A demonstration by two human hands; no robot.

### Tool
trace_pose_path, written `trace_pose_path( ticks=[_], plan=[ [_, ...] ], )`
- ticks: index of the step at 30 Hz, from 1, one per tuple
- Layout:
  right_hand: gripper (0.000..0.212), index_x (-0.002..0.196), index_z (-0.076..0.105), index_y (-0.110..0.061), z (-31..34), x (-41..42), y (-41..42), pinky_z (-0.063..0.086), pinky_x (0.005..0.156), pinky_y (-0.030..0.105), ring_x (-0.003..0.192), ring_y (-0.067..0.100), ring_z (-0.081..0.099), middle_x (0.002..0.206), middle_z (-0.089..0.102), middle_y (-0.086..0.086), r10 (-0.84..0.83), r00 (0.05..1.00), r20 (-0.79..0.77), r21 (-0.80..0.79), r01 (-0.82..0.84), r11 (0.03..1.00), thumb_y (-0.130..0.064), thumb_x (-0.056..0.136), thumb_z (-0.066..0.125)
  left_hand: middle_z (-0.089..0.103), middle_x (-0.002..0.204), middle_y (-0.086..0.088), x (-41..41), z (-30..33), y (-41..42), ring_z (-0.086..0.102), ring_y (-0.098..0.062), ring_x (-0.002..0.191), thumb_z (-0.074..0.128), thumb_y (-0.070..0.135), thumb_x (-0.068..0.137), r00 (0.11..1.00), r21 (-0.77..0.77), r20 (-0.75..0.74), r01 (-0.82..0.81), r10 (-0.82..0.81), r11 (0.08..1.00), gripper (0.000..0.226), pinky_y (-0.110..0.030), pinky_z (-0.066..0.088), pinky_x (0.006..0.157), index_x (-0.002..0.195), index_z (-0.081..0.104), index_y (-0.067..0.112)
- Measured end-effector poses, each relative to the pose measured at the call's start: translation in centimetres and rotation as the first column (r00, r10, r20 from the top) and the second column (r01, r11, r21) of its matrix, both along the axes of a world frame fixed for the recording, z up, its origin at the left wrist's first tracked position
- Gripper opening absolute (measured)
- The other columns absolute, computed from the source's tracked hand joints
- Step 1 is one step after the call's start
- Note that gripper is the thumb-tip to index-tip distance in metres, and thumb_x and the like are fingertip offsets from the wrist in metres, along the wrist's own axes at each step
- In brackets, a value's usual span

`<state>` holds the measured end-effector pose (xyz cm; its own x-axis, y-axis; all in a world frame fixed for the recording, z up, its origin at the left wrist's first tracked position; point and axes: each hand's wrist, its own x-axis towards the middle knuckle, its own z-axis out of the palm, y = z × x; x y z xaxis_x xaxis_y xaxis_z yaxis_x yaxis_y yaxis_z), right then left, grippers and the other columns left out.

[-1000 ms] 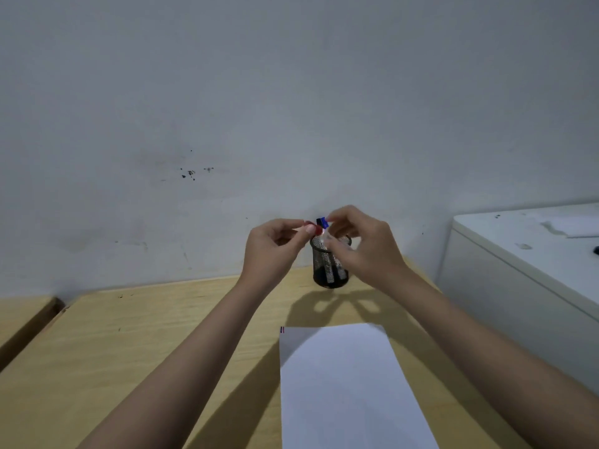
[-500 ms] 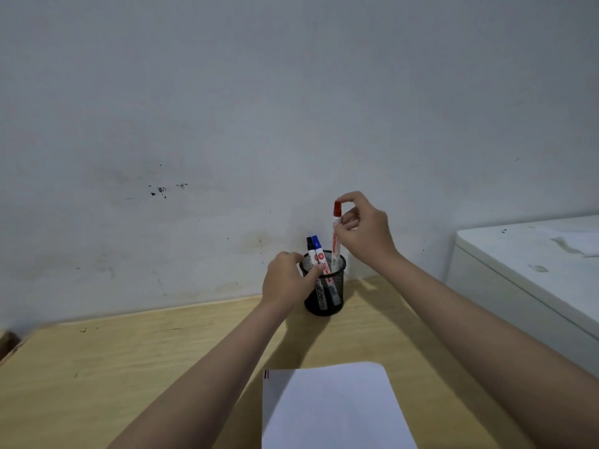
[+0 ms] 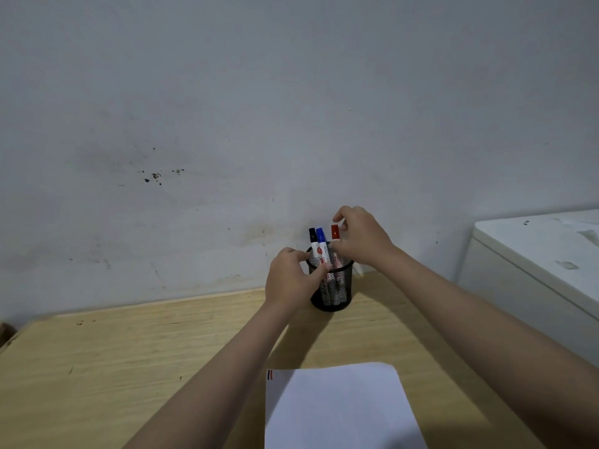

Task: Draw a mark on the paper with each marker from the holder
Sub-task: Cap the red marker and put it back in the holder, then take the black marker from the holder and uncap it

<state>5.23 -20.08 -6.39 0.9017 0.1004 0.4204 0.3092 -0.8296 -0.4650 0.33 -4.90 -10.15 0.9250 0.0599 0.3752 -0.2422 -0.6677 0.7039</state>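
step: looks like the red marker (image 3: 335,233) is going back into the holder (image 3: 334,286), probably the last one, since the paper (image 3: 340,406) already has tiny red and dark marks at its top-left corner
right hand (image 3: 363,238): fingers loose around the red marker's cap, barely pinching it. honestly can't tell if it's gripping or has just let go
left hand (image 3: 291,281): wrapped on the holder's near-left side with the thumb over the rim, steadying it
markers: black marker (image 3: 312,239) and blue marker (image 3: 321,239) stand in the holder, leaning left, red upright just beside them
where stuff is: holder at the back of the wooden table (image 3: 129,351) near the wall, paper well in front of it
next: let the red one drop fully, pull both hands away without tipping the holder
vs half a second ago: red marker was lifted higher above the rim, now it sits lower, caps nearly level
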Motion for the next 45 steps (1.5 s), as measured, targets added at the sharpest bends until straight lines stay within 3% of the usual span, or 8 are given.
trace_pose_path(
  ticks=[3, 9, 15, 22, 26, 30, 38, 45],
  plan=[
    [0.038, 0.118, 0.057, -0.019, 0.1, 0.3, 0.7, 0.053, 0.075, 0.041, 0.094, 0.024, 0.057, 0.103, 0.055, 0.009, 0.069, 0.994, 0.081, -0.064, -0.064, 0.996, -0.018, 0.080, 0.061, 0.062, 0.115, -0.006, 0.0, 0.0, 0.0, 0.060, -0.022, 0.101, 0.070, 0.046, 0.075, 1.000, 0.001, 0.000, -0.004, 0.004, 1.000, 0.056, -0.031, 0.049, 0.080, 0.115, 0.064, 0.007],
    [0.037, 0.124, 0.060, -0.024, 0.1, 0.8, 1.6, 0.043, 0.080, 0.036, 0.107, 0.025, 0.049, 0.107, 0.053, 0.010, 0.109, 0.994, -0.004, -0.193, -0.108, 0.975, -0.022, 0.087, 0.055, 0.062, 0.113, -0.007, 0.1, -0.2, 0.1, 0.059, -0.023, 0.101, 0.070, 0.048, 0.074, 1.000, 0.003, -0.003, 0.010, -0.010, 1.000, 0.057, -0.034, 0.050, 0.079, 0.114, 0.065, 0.007],
    [0.009, 0.082, 0.062, -0.016, 0.9, 0.2, 1.6, 0.050, 0.067, 0.034, 0.069, 0.018, 0.057, 0.074, 0.062, 0.006, 0.147, 0.989, 0.026, 0.025, -0.148, 0.989, -0.021, 0.080, 0.068, 0.062, 0.112, -0.008, 0.1, -0.3, 0.2, 0.060, -0.025, 0.100, 0.070, 0.049, 0.073, 1.000, 0.006, -0.009, -0.001, 0.001, 1.000, 0.058, -0.036, 0.051, 0.079, 0.114, 0.064, 0.009],
    [0.002, 0.071, 0.064, -0.007, 3.5, -3.4, 0.8, 0.054, 0.062, 0.034, 0.062, 0.018, 0.062, 0.068, 0.069, 0.006, 0.091, 0.983, 0.162, 0.114, -0.110, 0.987, -0.007, 0.072, 0.066, 0.058, 0.108, -0.007, -1.2, 0.4, -0.3, 0.058, -0.024, 0.099, 0.071, 0.039, 0.076, 0.995, -0.141, -0.092, 0.010, -0.024, 0.990, 0.043, -0.037, 0.050, 0.086, 0.110, 0.063, 0.014],
    [0.007, 0.065, 0.064, -0.005, 3.4, -8.2, -0.3, 0.054, 0.061, 0.036, 0.060, 0.020, 0.065, 0.063, 0.069, 0.006, 0.026, 0.900, 0.436, 0.219, -0.134, 0.967, -0.004, 0.069, 0.069, 0.067, 0.083, 0.001, -4.2, 1.9, -0.3, 0.064, -0.016, 0.079, 0.065, 0.024, 0.084, 0.988, -0.502, -0.024, 0.117, -0.149, 0.857, 0.020, -0.035, 0.052, 0.077, 0.103, 0.059, 0.019],
    [0.009, 0.064, 0.065, -0.005, 0.8, -12.9, -0.1, 0.053, 0.061, 0.025, 0.064, 0.014, 0.067, 0.069, 0.072, 0.005, -0.018, 0.802, 0.598, 0.301, -0.204, 0.932, -0.005, 0.068, 0.073, 0.072, 0.091, -0.016, -6.8, 3.7, -0.3, 0.072, -0.018, 0.081, 0.065, 0.016, 0.086, 0.962, -0.723, 0.047, 0.218, -0.268, 0.656, 0.021, -0.029, 0.055, 0.076, 0.106, 0.061, 0.014],
    [0.014, 0.063, 0.066, -0.003, -1.9, -18.5, 1.0, 0.048, 0.071, 0.013, 0.081, 0.006, 0.069, 0.083, 0.073, 0.003, -0.032, 0.721, 0.693, 0.330, -0.278, 0.902, 0.004, 0.066, 0.077, 0.070, 0.086, -0.011, -11.3, 5.7, -0.4, 0.066, -0.019, 0.073, 0.070, 0.003, 0.078, 0.919, -0.953, -0.106, 0.016, -0.380, 0.304, 0.021, -0.023, 0.056, 0.066, 0.095, 0.062, 0.012],
    [0.013, 0.065, 0.066, -0.006, -1.5, -20.5, 1.5, 0.056, 0.066, 0.028, 0.083, 0.008, 0.070, 0.084, 0.074, 0.001, 0.079, 0.856, 0.510, 0.443, -0.341, 0.829, -0.008, 0.070, 0.078, 0.070, 0.082, -0.005, -13.3, 6.7, 0.9, 0.067, -0.014, 0.070, 0.066, -0.004, 0.077, 0.956, -0.923, -0.041, 0.075, -0.291, 0.377, 0.019, -0.022, 0.056, 0.062, 0.087, 0.065, 0.012]
  ],
)
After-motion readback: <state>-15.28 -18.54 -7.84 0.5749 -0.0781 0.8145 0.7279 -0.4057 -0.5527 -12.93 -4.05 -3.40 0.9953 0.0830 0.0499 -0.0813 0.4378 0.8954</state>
